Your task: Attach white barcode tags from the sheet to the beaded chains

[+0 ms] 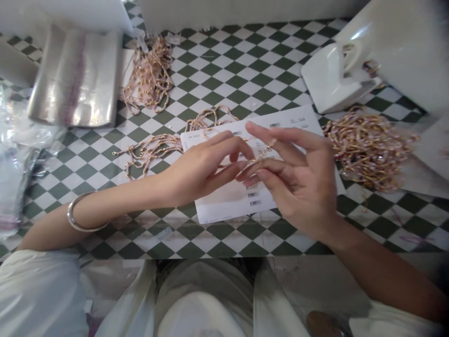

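Note:
My left hand [199,166] reaches in over a white sheet of barcode labels [222,206], thumb and finger pinched together. Facing it, my right hand [308,182] has its thumb and fingers closed around part of a pink-and-gold beaded strand [267,152], while its upper finger is stretched out. The fingertips of both hands meet at the strand, and fingers partly hide it. Several similar beaded strands [157,144] lie beside and behind the sheet on the left.
A large tangle of beaded strands [372,150] lies at the right, and a smaller bunch [149,77] at the back left. Clear plastic bags [75,79] are stacked at the far left, near loose plastic [17,164]. A white object with a hollow [324,82] stands at the back right.

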`<state>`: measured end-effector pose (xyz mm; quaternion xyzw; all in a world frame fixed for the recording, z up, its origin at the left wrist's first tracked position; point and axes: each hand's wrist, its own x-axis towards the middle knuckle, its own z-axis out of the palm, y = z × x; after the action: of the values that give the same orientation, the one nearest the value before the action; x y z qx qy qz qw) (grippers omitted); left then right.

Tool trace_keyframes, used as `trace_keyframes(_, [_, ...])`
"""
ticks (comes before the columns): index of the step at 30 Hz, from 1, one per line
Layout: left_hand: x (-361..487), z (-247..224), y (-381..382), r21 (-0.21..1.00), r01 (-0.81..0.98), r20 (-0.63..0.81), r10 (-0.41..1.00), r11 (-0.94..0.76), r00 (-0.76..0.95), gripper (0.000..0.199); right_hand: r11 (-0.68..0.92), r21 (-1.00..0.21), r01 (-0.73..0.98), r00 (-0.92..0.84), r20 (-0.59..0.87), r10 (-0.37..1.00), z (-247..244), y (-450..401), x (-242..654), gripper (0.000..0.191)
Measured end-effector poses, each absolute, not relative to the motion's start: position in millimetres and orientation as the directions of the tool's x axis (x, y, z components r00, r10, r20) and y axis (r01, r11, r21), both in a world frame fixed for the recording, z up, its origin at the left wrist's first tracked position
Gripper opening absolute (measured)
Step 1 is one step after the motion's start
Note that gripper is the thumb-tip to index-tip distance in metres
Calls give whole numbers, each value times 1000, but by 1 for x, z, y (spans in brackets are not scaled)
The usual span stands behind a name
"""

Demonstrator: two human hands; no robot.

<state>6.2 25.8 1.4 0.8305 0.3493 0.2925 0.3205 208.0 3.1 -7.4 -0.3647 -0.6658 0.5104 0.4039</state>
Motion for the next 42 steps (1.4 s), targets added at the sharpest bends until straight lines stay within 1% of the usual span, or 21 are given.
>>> trace_keyframes(2, [6, -2, 24, 771, 322, 298, 759, -549, 579, 22, 203, -977, 59, -414, 161, 896, -7, 5, 208, 51])
trace_keyframes(4, [6, -5, 24, 781, 260, 343, 738, -568, 581, 28, 189, -981, 40, -417, 155, 895, -6, 5, 208, 50])
trace_keyframes(9, [2, 1, 30, 691, 323, 337, 684, -646, 647, 31, 189, -980, 56, -417, 149, 897, -4, 3, 205, 50])
trace_keyframes(10, [2, 3, 31, 700, 303, 341, 675, -647, 655, 29, 189, -980, 56, -437, 146, 888, -4, 3, 205, 51])
trace_keyframes(11, [3, 4, 32, 734, 256, 343, 669, -629, 659, 27, 190, -980, 57, -457, 144, 878, -4, 3, 205, 53])
trace_keyframes(12, [4, 5, 32, 789, 191, 337, 670, -584, 661, 24, 197, -979, 58, -466, 148, 872, -5, 3, 204, 54])
trace_keyframes(14, [7, 4, 30, 910, 42, 288, 702, -412, 652, 21, 203, -977, 69, -456, 150, 877, -5, 3, 203, 53])
trace_keyframes(16, [10, 0, 27, 965, -56, 235, 750, -256, 618, 21, 187, -979, 85, -434, 132, 891, -5, 2, 202, 50])
trace_keyframes(17, [12, -3, 25, 971, -76, 227, 771, -227, 595, 20, 172, -981, 87, -428, 119, 896, -5, 1, 201, 48])
trace_keyframes(19, [13, -8, 21, 973, -73, 223, 800, -221, 557, 20, 151, -985, 88, -437, 98, 894, -5, 0, 200, 48])
trace_keyframes(25, [16, -13, 16, 960, -134, 280, 817, -246, 505, 21, 200, -977, 68, -451, 149, 880, -7, -3, 199, 55])
trace_keyframes(29, [14, -7, 20, 952, -67, 297, 855, -297, 426, 23, 271, -962, 37, -477, 221, 850, -6, 0, 200, 60])
trace_keyframes(30, [12, -5, 22, 949, -48, 305, 868, -312, 391, 23, 280, -960, 32, -463, 234, 855, -5, 2, 201, 59])
trace_keyframes(31, [10, -3, 26, 947, -26, 309, 882, -322, 355, 24, 283, -958, 38, -433, 240, 869, -3, 5, 203, 54])
trace_keyframes(33, [3, -1, 34, 941, 10, 319, 898, -338, 301, 28, 297, -950, 91, -327, 254, 910, 1, 13, 210, 33])
trace_keyframes(34, [-1, 0, 39, 940, 17, 322, 902, -341, 286, 30, 312, -937, 156, -260, 266, 928, 2, 18, 214, 20])
trace_keyframes(35, [-6, 1, 44, 939, 14, 326, 904, -343, 276, 30, 344, -911, 228, -200, 302, 932, 3, 22, 217, 15])
trace_keyframes(36, [-11, 2, 48, 937, 9, 333, 903, -349, 271, 31, 343, -891, 298, -178, 301, 937, 3, 26, 221, 15])
trace_keyframes(37, [-16, 5, 52, 932, 5, 348, 896, -363, 277, 31, 343, -871, 352, -192, 291, 937, 2, 30, 223, 15])
trace_keyframes(39, [-26, 16, 56, 910, 13, 395, 874, -415, 282, 33, 374, -814, 445, -280, 271, 921, -2, 37, 224, 16])
trace_keyframes(42, [-38, 41, 53, 882, 106, 430, 878, -458, 211, 32, 482, -652, 585, -456, 227, 860, -11, 47, 221, 22])
